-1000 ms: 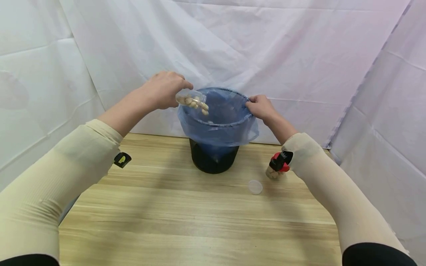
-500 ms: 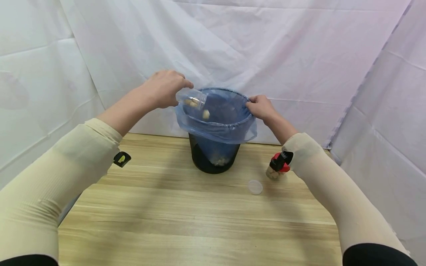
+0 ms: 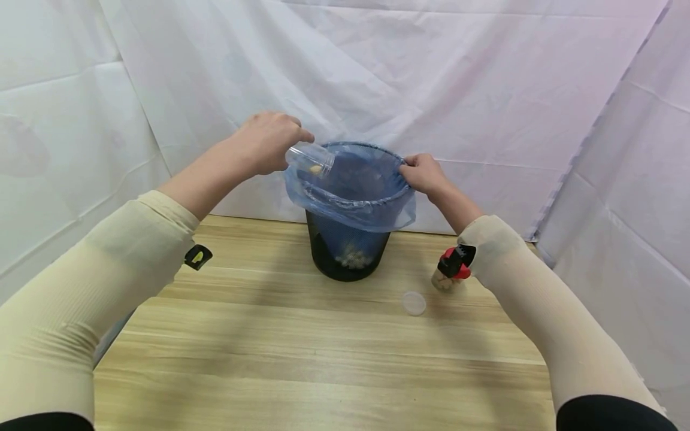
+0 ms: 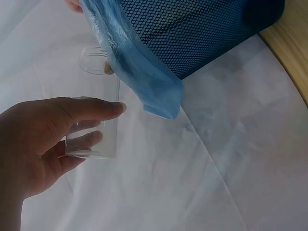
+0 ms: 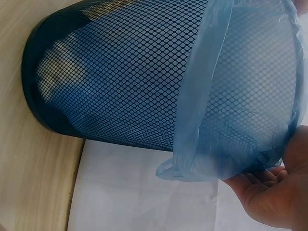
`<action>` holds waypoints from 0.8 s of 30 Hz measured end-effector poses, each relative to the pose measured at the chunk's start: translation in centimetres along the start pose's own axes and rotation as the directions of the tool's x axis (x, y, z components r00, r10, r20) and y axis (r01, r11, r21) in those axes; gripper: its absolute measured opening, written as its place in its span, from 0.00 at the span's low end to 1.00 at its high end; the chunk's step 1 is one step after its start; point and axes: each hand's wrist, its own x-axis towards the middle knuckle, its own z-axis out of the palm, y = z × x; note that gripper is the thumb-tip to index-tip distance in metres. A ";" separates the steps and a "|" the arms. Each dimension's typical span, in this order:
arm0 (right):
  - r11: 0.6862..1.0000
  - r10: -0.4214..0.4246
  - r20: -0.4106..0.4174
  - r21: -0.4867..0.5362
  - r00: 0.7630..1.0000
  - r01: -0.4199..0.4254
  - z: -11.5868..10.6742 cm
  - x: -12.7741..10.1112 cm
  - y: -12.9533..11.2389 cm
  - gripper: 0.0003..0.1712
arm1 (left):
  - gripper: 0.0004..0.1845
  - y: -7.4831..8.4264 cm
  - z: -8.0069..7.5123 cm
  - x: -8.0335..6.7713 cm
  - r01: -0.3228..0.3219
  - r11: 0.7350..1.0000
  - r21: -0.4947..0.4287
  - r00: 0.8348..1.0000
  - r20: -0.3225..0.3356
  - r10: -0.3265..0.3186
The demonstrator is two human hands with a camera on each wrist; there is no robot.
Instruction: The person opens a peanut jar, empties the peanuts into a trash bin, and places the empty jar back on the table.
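Note:
My left hand grips a clear plastic jar, tipped with its mouth over the bin's rim. In the left wrist view one pale nut-like piece shows near the jar's mouth. The black mesh bin wears a blue plastic bag folded over its rim. Through the mesh, a heap of pale pieces shows at the bottom. On the far side of the rim, my right hand pinches the bag's edge; some of its fingertips are hidden by the bag.
A clear round lid lies on the wooden table right of the bin. Behind it stands a red-topped jar with pale contents, partly covered by the right wrist's black strap. White cloth hangs behind and at both sides.
Pale pieces have fallen from the tilted jar into the bag, leaving little in the jar. A heap now shows at the bin's bottom. Both hands stay nearly in place.

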 end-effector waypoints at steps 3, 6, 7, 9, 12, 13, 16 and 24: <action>1.000 -0.004 -0.010 -0.006 1.000 0.003 0.0 0.0 0.0 0.32 | 0.35 0.0 0.0 0.0 -0.001 1.000 0.002 1.000 0.001 0.001; 1.000 -0.003 -0.007 -0.007 1.000 0.003 0.1 0.0 0.0 0.31 | 0.35 0.1 -0.1 0.0 0.001 1.000 0.010 1.000 0.009 -0.001; 1.000 -0.004 -0.003 -0.007 1.000 0.004 0.1 0.0 0.0 0.31 | 0.35 0.1 -0.1 0.0 0.003 1.000 0.015 1.000 0.012 -0.003; 1.000 -0.006 0.001 -0.006 1.000 0.006 0.0 0.0 0.0 0.31 | 0.35 0.2 -0.2 0.0 0.005 1.000 0.025 1.000 0.018 -0.005; 1.000 -0.012 -0.005 -0.011 1.000 0.012 0.0 0.1 0.1 0.31 | 0.36 0.3 -0.2 0.0 0.000 0.999 0.041 1.000 0.026 -0.001; 1.000 -0.014 -0.010 -0.011 1.000 0.014 0.0 0.1 0.1 0.31 | 0.36 0.3 -0.2 0.1 -0.004 0.999 0.046 1.000 0.027 0.003; 1.000 -0.012 -0.009 -0.017 1.000 0.011 0.0 0.2 0.2 0.31 | 0.36 0.3 -0.2 0.1 -0.017 0.998 0.054 1.000 0.026 0.015; 1.000 -0.007 -0.001 -0.020 1.000 0.007 -0.1 0.3 0.2 0.30 | 0.35 0.3 -0.3 0.2 -0.010 0.999 0.037 1.000 0.025 0.009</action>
